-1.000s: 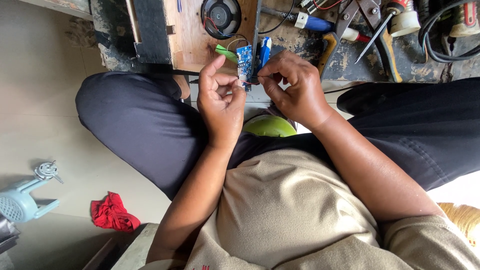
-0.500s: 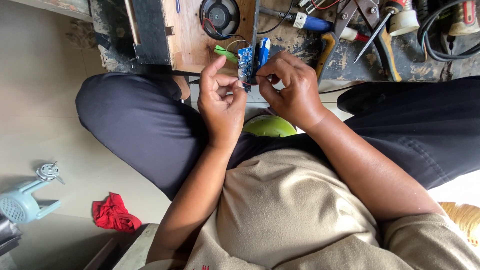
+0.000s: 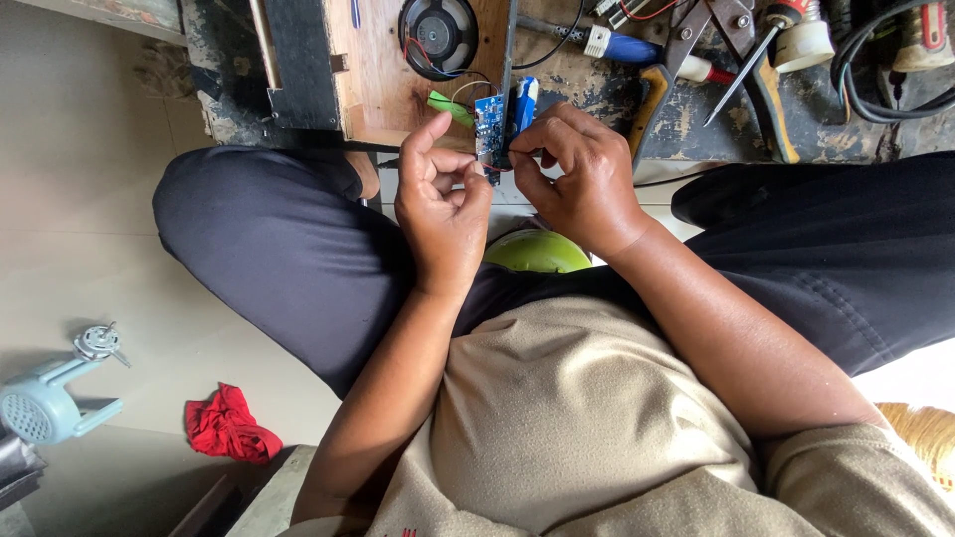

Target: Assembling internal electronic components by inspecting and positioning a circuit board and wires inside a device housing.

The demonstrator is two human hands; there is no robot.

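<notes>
My left hand [image 3: 443, 194] and my right hand [image 3: 577, 179] meet above my lap, both pinching a small blue circuit board [image 3: 488, 117] with thin wires running from it. The left thumb and fingers grip the board's lower edge; the right fingertips hold its other side. A blue cylindrical battery cell [image 3: 523, 104] sits just behind the board, against my right fingers. A small green part [image 3: 450, 106] lies beside the board on a wooden box [image 3: 383, 70] that carries a round black speaker [image 3: 439, 33].
Pliers [image 3: 708, 30], a blue-handled tool [image 3: 622, 48], a screwdriver [image 3: 741, 75] and black cable [image 3: 875, 70] lie on the dirty work surface. A green round object [image 3: 537, 251] sits in my lap. A red cloth [image 3: 229, 423] and a pale blue plastic part [image 3: 45, 403] lie on the floor.
Both hands stay pinched on the circuit board. The fingers have shifted only slightly.
</notes>
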